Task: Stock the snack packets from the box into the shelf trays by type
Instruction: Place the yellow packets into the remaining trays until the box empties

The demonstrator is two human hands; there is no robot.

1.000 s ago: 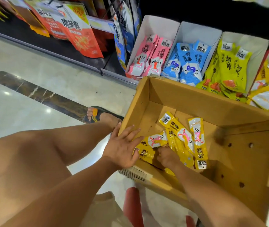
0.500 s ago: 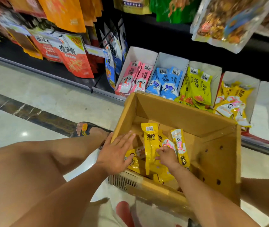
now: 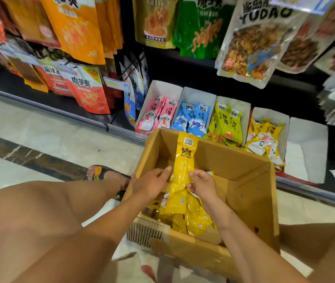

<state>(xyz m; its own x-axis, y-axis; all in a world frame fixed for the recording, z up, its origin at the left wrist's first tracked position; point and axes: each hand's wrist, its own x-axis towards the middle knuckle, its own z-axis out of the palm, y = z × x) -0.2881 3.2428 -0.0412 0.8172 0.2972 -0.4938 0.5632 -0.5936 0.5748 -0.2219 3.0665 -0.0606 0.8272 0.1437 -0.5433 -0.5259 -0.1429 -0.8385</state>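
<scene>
A cardboard box point(image 3: 250, 193) stands on the floor between my knees, with several yellow snack packets point(image 3: 197, 219) in its near corner. My right hand point(image 3: 203, 185) grips a bunch of yellow packets, one long packet point(image 3: 184, 160) standing upright with its barcode at the top. My left hand point(image 3: 152, 183) touches the same bunch from the left with relaxed fingers. Behind the box, shelf trays hold pink packets point(image 3: 158, 114), blue packets point(image 3: 193, 117), green-yellow packets point(image 3: 226, 121) and yellow-white packets point(image 3: 264, 137).
An empty white tray point(image 3: 307, 148) sits right of the yellow-white one. Large snack bags point(image 3: 250, 37) hang overhead on the shelf. My sandalled foot point(image 3: 105, 174) rests on the tiled floor left of the box. My bare knees flank the box.
My right hand has lifted the bunch of yellow packets higher out of the box. My left hand has come off the box's bottom to meet the bunch. The camera tilted up towards the shelf.
</scene>
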